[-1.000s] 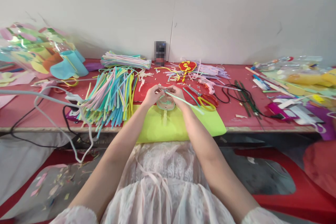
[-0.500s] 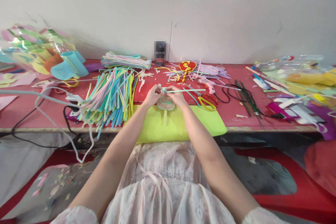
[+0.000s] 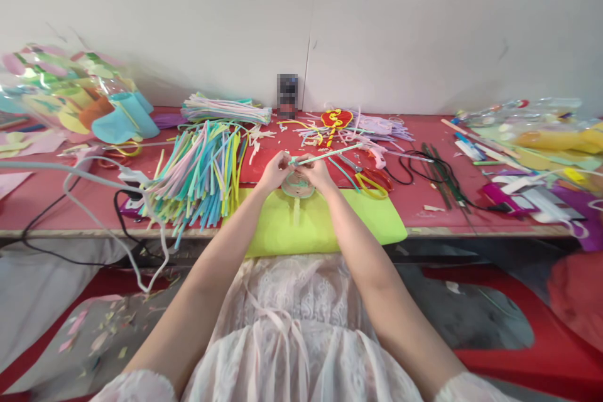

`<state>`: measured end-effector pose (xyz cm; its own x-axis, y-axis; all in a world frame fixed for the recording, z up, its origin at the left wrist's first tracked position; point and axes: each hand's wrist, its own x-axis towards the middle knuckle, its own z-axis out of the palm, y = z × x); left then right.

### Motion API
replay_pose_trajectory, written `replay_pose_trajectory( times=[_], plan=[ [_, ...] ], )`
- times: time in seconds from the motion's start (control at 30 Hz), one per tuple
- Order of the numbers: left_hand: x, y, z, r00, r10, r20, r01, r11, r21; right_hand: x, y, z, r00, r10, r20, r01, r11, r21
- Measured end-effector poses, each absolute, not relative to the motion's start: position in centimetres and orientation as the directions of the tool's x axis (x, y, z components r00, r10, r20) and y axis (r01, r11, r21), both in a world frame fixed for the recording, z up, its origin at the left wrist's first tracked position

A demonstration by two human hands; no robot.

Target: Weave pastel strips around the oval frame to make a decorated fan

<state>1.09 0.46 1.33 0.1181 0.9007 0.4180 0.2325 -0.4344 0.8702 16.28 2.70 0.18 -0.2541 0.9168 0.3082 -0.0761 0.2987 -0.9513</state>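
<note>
Both my hands meet over the red mat (image 3: 257,166) at the front middle of the table. My left hand (image 3: 274,171) is closed, its fingertips pinching one end of a pale green pipe cleaner (image 3: 342,151). Close against it, my right hand (image 3: 315,171) grips the same pipe cleaner, whose free end sticks out up and to the right. Just below the fingers lies a round, pale green and pinkish piece (image 3: 298,185) with a short light stem, on a yellow-green sheet (image 3: 325,226). The fingertips partly hide the coiled end.
A big bunch of pastel pipe cleaners (image 3: 200,169) lies to the left. Yellow-handled scissors (image 3: 372,185), red-handled pliers (image 3: 379,177) and a pink glue gun (image 3: 375,152) lie to the right. Behind them is a red and yellow pipe-cleaner piece (image 3: 336,119). Cables (image 3: 162,226) hang over the left edge.
The free end of the pipe cleaner has swung from nearly level to slanting up to the right. My hands have shifted only slightly, and the round piece stays in place.
</note>
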Motion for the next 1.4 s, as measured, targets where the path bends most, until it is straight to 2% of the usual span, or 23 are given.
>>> replay_pose_trajectory(
  times=[0.4, 0.73, 0.93, 1.2, 1.4],
  plan=[
    [1.0, 0.5, 1.2, 0.144, 0.898, 0.415, 0.173, -0.436, 0.883, 16.1, 3.1, -0.3, -0.276, 0.924, 0.266, -0.114, 0.244, -0.963],
    [0.9, 0.6, 1.2, 0.083, 0.901, 0.426, 0.183, -0.434, 0.882, 16.3, 2.4, 0.4, -0.360, 0.923, 0.139, -0.275, 0.037, -0.961],
    [1.1, 0.7, 1.0, 0.097, 0.924, 0.371, 0.101, -0.380, 0.920, 16.1, 2.1, 0.4, -0.310, 0.924, 0.224, -0.220, 0.160, -0.962],
    [1.1, 0.5, 1.4, 0.163, 0.958, 0.237, -0.119, -0.219, 0.968, 15.9, 2.0, 0.4, -0.300, 0.923, 0.241, -0.220, 0.179, -0.959],
    [1.1, -0.2, 2.0, 0.205, 0.972, 0.117, -0.195, -0.077, 0.978, 15.8, 2.1, 0.4, -0.304, 0.922, 0.238, -0.192, 0.185, -0.964]
  ],
)
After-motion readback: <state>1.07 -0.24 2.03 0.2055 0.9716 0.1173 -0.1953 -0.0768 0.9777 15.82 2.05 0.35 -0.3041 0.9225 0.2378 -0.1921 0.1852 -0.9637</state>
